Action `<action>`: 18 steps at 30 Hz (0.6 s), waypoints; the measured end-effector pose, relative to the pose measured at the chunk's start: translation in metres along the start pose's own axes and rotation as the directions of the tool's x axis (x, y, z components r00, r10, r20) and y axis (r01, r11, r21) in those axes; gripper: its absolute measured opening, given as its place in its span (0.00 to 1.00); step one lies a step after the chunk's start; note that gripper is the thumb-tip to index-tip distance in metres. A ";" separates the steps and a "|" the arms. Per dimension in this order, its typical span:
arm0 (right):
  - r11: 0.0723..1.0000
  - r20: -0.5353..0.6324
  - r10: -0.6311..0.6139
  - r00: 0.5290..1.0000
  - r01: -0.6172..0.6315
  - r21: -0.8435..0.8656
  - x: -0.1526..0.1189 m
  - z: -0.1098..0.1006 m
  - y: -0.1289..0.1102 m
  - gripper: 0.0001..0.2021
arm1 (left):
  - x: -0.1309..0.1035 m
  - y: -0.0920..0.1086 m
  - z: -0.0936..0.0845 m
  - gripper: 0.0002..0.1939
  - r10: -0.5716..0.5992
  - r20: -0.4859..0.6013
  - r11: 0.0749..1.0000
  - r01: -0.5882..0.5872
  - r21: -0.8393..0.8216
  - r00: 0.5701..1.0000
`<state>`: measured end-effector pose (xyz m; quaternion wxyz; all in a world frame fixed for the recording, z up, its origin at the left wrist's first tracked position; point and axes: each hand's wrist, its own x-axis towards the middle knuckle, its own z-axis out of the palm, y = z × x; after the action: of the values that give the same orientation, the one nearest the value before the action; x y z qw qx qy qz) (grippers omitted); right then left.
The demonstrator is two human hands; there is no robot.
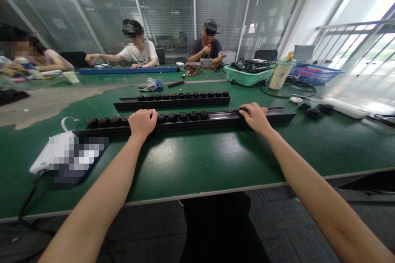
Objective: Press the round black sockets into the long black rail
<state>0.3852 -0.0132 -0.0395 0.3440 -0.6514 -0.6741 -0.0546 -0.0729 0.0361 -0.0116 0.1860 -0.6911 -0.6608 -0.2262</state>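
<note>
A long black rail (191, 127) lies across the green table in front of me, with a row of black round modules (183, 116) seated along its channel. My left hand (142, 125) is closed over the rail's left half, among the modules; its fingertips are hidden behind the rail. Farther right, my right hand (255, 117) reaches over the channel, fingers bent around a small dark piece that looks like another round module (242, 110), mostly covered by the fingers. Bare channel (224, 116) shows between the seated row and this hand. A shorter black rail (173, 102), also carrying modules, lies just behind.
Left of the rail are a white device (46, 154) with a cable and a phone (92, 156). Crumpled gloves (151, 85), a green basket (248, 76), a cream bottle (281, 74), a blue basket (321, 74) and black parts (311, 111) lie beyond. Several people sit across the table.
</note>
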 end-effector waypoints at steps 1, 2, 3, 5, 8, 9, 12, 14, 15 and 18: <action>1.000 0.005 -0.007 1.000 0.008 -0.007 0.000 -0.001 0.000 0.14 | 0.000 0.000 0.000 0.28 0.001 -0.002 1.000 -0.001 0.003 1.000; 1.000 0.009 -0.017 1.000 0.017 -0.015 0.000 -0.001 0.000 0.14 | 0.000 0.000 0.001 0.28 0.003 -0.001 1.000 -0.003 0.006 1.000; 0.999 0.012 -0.025 1.000 0.025 -0.022 -0.001 -0.001 0.000 0.14 | 0.000 0.000 0.000 0.28 0.004 0.000 1.000 -0.004 0.010 1.000; 0.999 0.014 -0.033 0.999 0.033 -0.035 -0.001 -0.001 0.001 0.14 | 0.000 0.001 0.000 0.28 0.000 0.005 1.000 0.000 0.021 1.000; 0.998 0.010 -0.032 0.999 0.032 -0.055 -0.001 0.001 0.002 0.14 | 0.001 0.002 -0.001 0.28 0.000 0.009 1.000 0.000 0.028 1.000; 0.998 0.009 -0.032 0.999 0.033 -0.060 -0.001 0.001 0.002 0.14 | 0.001 0.002 -0.001 0.28 0.002 0.009 1.000 -0.002 0.026 1.000; 0.997 0.000 -0.036 0.999 0.036 -0.063 0.000 0.003 0.003 0.14 | 0.001 0.001 0.000 0.29 0.009 0.006 1.000 -0.009 0.015 1.000; 0.998 -0.006 -0.037 0.999 0.037 -0.054 0.000 0.003 0.003 0.14 | 0.001 0.000 0.001 0.29 0.007 0.001 1.000 -0.007 0.009 1.000; 0.998 -0.008 -0.036 0.999 0.035 -0.048 0.000 0.003 0.003 0.14 | 0.001 -0.001 0.002 0.28 0.005 0.000 1.000 -0.005 0.007 1.000; 0.999 -0.008 -0.031 0.999 0.030 -0.037 0.000 0.003 0.002 0.14 | 0.001 -0.001 0.002 0.28 0.000 0.001 1.000 0.000 0.003 1.000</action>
<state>0.3862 -0.0113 -0.0423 0.3341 -0.6470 -0.6813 -0.0752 -0.0740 0.0382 -0.0129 0.1866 -0.6911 -0.6610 -0.2250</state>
